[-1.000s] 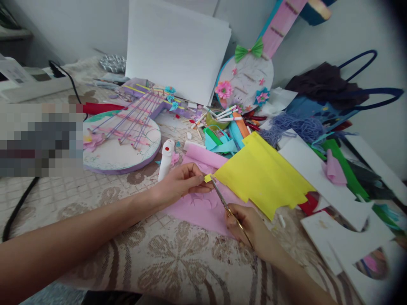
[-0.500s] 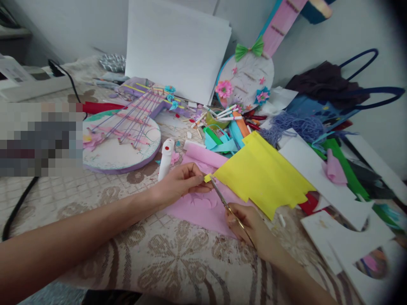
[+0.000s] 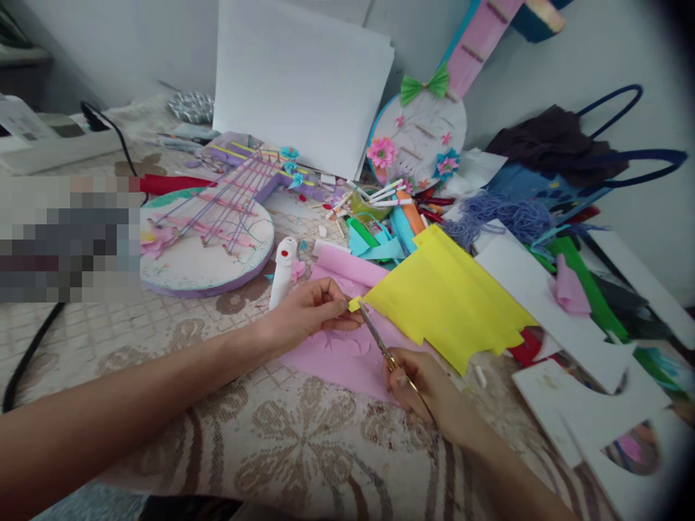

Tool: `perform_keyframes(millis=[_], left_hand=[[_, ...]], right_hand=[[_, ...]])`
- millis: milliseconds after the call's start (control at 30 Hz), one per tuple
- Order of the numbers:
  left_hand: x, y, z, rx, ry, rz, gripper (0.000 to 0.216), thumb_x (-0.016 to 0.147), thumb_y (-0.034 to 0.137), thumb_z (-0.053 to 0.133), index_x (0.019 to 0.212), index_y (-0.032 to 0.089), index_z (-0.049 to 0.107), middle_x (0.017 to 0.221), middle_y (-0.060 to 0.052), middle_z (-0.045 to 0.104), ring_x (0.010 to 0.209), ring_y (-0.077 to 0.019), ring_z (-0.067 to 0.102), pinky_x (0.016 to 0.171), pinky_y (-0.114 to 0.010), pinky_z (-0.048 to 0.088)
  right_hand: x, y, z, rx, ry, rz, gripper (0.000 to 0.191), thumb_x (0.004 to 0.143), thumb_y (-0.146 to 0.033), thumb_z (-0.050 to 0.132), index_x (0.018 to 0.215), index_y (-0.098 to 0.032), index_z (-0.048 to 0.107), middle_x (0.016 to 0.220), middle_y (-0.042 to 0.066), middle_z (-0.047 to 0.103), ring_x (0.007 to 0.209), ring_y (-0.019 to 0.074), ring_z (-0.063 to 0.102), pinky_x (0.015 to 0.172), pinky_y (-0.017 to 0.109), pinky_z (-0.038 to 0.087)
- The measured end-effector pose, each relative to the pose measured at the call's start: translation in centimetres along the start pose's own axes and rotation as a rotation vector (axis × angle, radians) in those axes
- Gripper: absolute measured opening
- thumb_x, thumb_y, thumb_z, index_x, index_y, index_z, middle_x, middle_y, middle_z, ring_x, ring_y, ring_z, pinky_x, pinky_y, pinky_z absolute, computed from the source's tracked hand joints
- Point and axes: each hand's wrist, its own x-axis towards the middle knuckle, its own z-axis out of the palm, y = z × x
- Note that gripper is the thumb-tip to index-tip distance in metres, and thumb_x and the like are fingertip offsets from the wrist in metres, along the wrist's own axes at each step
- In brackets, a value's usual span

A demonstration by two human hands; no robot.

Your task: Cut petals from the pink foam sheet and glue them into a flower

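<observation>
Between the thumb and fingers of my left hand (image 3: 320, 304) is a small yellow paper piece (image 3: 355, 304). My right hand (image 3: 418, 383) is wrapped round a pair of scissors (image 3: 378, 339) with gold-coloured handles. The scissor tips meet the edge of the yellow piece; whether the blades are parted I cannot tell. Under both hands lies a pink paper sheet (image 3: 347, 369) with curved pink scraps on it. A larger yellow paper sheet (image 3: 456, 297) spreads just to the right of the blades. Close behind my left hand stands a white glue bottle (image 3: 283, 271).
A decorated paper banjo (image 3: 206, 246) with purple strings lies at left; another decorated banjo (image 3: 418, 137) leans on the wall. White boards (image 3: 304, 79) stand behind. Blue yarn (image 3: 496, 217), a blue bag (image 3: 570, 188) and cut white board scraps (image 3: 570, 405) crowd the right side.
Almost nothing differs. Both hands, the scissors and the small yellow piece keep nearly the same places, with only a slight shift of the whole view.
</observation>
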Motion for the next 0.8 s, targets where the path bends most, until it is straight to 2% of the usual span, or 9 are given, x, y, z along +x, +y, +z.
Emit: perform_keyframes(millis=[267,500,700,800], left_hand=[[0.03,-0.09,-0.06,-0.005,-0.01,0.004,0.018,0.075,0.018,0.065,0.071,0.013,0.047,0.078,-0.003,0.066,0.074,-0.0122,0.065,0.076,-0.028,0.051],[-0.02,-0.07,-0.03,0.0,-0.002,0.014,0.018,0.075,0.017,0.064,0.07,0.013,0.047,0.079,-0.003,0.067,0.076,-0.0121,0.065,0.079,-0.029,0.051],[-0.01,-0.12,0.08,0.0,0.028,0.017,0.018,0.075,0.016,0.063,0.07,0.013,0.046,0.079,-0.004,0.066,0.074,-0.0119,0.065,0.076,-0.028,0.052],[0.04,-0.11,0.1,-0.011,0.033,0.018,0.018,0.075,0.015,0.063,0.07,0.013,0.046,0.078,-0.004,0.066,0.073,-0.0118,0.065,0.075,-0.028,0.052]], right_hand=[[0.04,0.14,-0.06,-0.081,0.031,-0.041,0.039,0.083,-0.052,0.043,0.062,-0.019,0.036,0.055,-0.005,0.031,0.049,0.0095,0.028,0.045,0.023,0.021],[0.18,0.33,0.05,-0.049,0.032,0.024,0.038,0.083,-0.05,0.045,0.062,-0.019,0.037,0.051,-0.006,0.034,0.044,0.0087,0.031,0.041,0.022,0.021],[0.31,0.75,0.25,-0.08,0.079,-0.003,0.036,0.082,-0.045,0.048,0.06,-0.019,0.039,0.048,-0.006,0.035,0.041,0.008,0.031,0.04,0.021,0.02],[0.33,0.96,0.28,-0.072,0.089,0.031,0.035,0.082,-0.045,0.049,0.06,-0.019,0.039,0.048,-0.006,0.033,0.041,0.0077,0.03,0.039,0.021,0.019]])
